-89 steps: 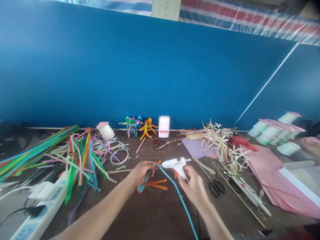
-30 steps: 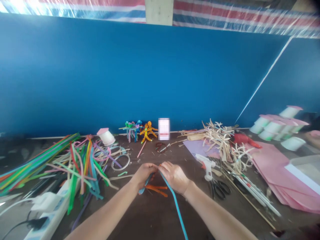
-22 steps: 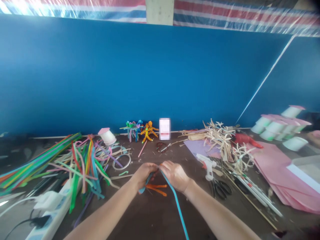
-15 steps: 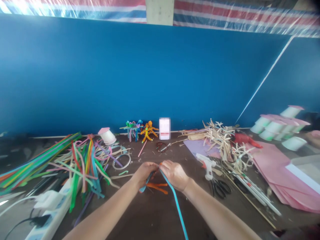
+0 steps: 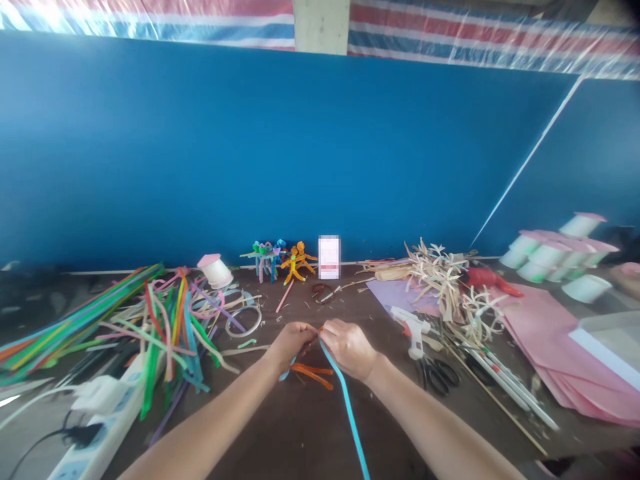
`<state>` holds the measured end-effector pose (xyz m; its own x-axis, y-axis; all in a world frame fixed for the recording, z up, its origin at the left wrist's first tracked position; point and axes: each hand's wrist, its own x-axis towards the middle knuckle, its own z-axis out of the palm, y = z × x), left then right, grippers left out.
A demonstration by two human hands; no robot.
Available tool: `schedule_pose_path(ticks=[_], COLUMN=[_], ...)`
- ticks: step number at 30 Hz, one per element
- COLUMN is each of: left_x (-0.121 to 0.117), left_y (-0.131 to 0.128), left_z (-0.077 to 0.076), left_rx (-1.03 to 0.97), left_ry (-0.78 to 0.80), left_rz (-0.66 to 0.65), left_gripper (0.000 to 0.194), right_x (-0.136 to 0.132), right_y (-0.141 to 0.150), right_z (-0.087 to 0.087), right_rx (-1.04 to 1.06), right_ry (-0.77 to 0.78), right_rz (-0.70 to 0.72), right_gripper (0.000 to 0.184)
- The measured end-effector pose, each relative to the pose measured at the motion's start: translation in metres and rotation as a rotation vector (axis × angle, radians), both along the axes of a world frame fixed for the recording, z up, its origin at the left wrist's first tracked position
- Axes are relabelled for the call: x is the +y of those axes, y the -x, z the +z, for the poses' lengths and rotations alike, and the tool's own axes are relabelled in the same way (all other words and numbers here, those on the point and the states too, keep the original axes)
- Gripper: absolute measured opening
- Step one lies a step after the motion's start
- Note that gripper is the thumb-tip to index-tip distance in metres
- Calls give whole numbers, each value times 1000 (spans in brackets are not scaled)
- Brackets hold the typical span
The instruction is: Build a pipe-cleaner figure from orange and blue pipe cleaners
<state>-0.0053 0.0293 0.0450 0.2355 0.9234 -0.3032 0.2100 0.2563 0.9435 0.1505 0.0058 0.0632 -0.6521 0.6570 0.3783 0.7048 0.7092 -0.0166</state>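
Above the middle of the dark table, my left hand (image 5: 295, 343) and my right hand (image 5: 347, 347) meet, fingertips nearly touching. Both are closed on a light-blue pipe cleaner (image 5: 350, 413). Its long end trails from under my right hand toward the front edge of the view, and a short blue end pokes out below my left hand. Two legs of an orange pipe cleaner piece (image 5: 315, 373) stick out beneath the hands; its upper part is hidden by my fingers. Finished-looking pipe cleaner figures, orange (image 5: 299, 262) and blue-green (image 5: 267, 257), stand by the blue wall.
Left lie many coloured pipe cleaners (image 5: 150, 320), a tape ring (image 5: 243, 322) and a power strip (image 5: 107, 427). To the right are a glue gun (image 5: 413, 327), black-handled scissors (image 5: 440, 377), dried strips (image 5: 445, 273), pink sheets (image 5: 545, 340) and white cups (image 5: 545, 260). Another person's hand (image 5: 627, 273) shows far right.
My hands stay together in nearly the same place. The long blue end and the orange legs have shifted slightly left.
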Motion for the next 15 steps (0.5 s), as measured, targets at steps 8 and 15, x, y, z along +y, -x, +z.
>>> schedule_pose_path(ticks=[8, 15], left_x=[3, 4], left_y=[0, 8], left_z=[-1, 8], left_rx=[205, 366], left_ry=[-225, -418], left_rz=[-12, -81], left_gripper=[9, 9], right_x=[5, 15], right_y=[7, 8], right_z=[4, 5], right_rx=[117, 477], right_ry=[126, 414], right_rz=[-122, -186], right_gripper=[12, 9])
